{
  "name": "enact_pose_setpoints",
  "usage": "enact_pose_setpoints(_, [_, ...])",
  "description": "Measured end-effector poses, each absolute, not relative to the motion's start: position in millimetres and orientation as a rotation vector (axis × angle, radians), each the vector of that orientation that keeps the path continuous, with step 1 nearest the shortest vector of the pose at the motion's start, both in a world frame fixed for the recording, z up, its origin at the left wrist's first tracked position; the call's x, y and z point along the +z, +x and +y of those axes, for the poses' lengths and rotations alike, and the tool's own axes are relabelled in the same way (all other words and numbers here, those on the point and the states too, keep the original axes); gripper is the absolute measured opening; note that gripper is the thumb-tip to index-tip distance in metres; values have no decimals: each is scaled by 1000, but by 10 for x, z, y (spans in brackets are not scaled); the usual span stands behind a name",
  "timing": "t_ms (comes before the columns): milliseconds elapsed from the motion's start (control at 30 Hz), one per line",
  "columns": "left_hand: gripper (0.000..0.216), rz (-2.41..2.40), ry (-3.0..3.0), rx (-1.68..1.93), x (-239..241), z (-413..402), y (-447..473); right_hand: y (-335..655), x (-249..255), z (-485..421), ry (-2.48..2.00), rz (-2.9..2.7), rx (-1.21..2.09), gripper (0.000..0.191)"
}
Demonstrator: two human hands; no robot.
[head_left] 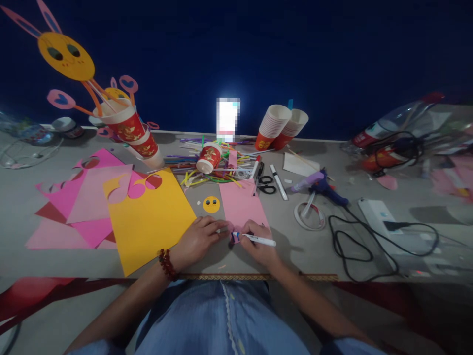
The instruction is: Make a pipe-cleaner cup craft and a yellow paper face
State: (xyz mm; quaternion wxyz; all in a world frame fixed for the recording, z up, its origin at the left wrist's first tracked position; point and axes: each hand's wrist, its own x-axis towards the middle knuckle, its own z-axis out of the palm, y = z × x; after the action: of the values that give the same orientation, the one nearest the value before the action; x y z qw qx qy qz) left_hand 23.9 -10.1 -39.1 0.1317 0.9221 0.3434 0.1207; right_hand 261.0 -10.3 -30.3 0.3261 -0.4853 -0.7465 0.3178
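Observation:
A white marker [263, 240] is in my right hand [258, 244], its blue tip touching a small pink paper piece [235, 236] that bears dark blue marks. My left hand [201, 239] has its fingertips closed on the left edge of that piece; part of it is hidden by the fingers. Under and behind my right hand lies a pink paper sheet [244, 202]. Just beyond my left hand is a yellow paper face [211, 204] with two dark eyes. A yellow paper sheet [148, 222] with cut-outs reaches beneath my left wrist.
Black-handled scissors [266, 189], another marker [279, 182], a tape roll [309, 216] and a glue gun [327, 190] with a looping cord lie right. Behind are pipe cleaners [188, 177], a red paper cup [210, 157] and stacked cups [271, 125]. A bunny-faced cup figure [123, 125] stands left.

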Motion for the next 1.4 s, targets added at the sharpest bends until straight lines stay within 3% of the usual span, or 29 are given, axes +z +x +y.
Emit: enact_pose_setpoints(1400, [33,987,2679,356,-393,-97,239,2615,-300,-99,-1254,-1959,822,14])
